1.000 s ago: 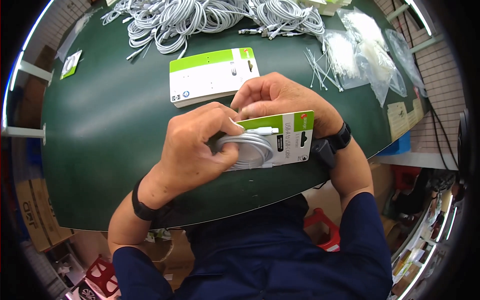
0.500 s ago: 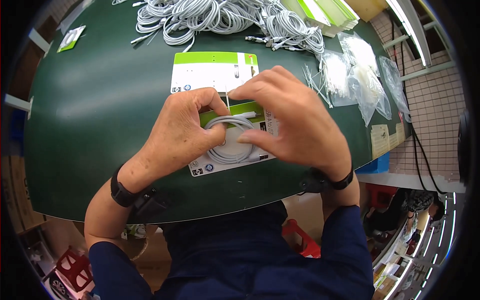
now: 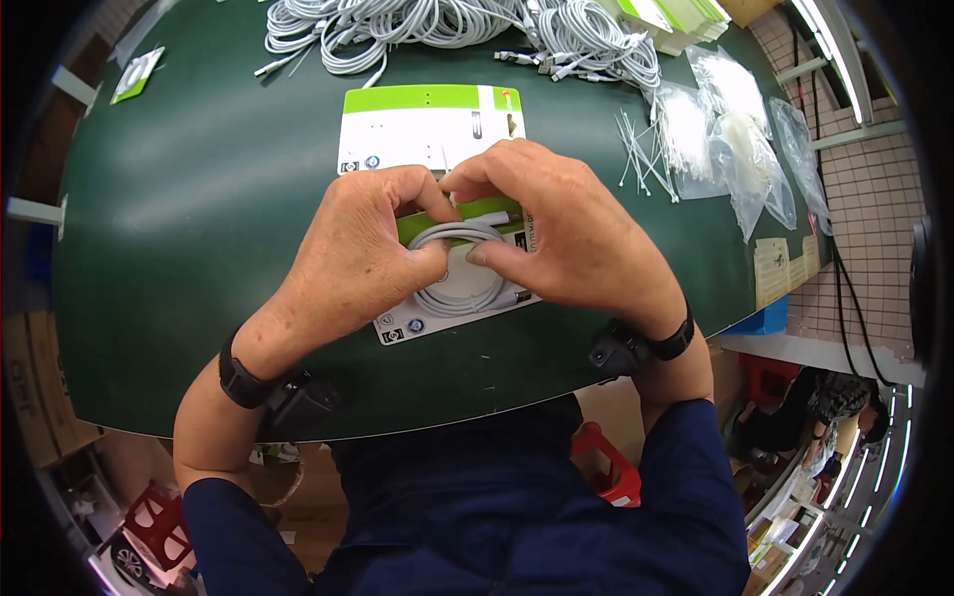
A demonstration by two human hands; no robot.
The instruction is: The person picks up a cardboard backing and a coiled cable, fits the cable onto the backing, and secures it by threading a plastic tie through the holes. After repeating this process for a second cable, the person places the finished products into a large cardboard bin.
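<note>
A light grey USB cable (image 3: 464, 304) lies wound in a coil on a white and green packaging card (image 3: 397, 334) near the table's front. My left hand (image 3: 368, 243) pinches the coil's upper left, its index finger bent above the thumb. My right hand (image 3: 586, 233) curves around the upper right, thumb pressed on the coil. Its index fingertip is beside a thin white cable tie (image 3: 444, 154), whose end sticks up between the two hands. The tie's lower part is hidden by my fingers. A second packaging card (image 3: 397, 129) lies flat just beyond.
A heap of coiled grey cables (image 3: 417, 25) covers the far side. Loose cable ties (image 3: 641, 154) and plastic bags of ties (image 3: 686, 129) lie at the right, below a stack of green-white cards (image 3: 676, 20). A small packed item (image 3: 137, 74) sits far left. Another person (image 3: 830, 402) is beyond, lower right.
My right hand has closed in toward the left, its index fingertip now against the left index finger at the tie. The left hand keeps its hold on the coil.
</note>
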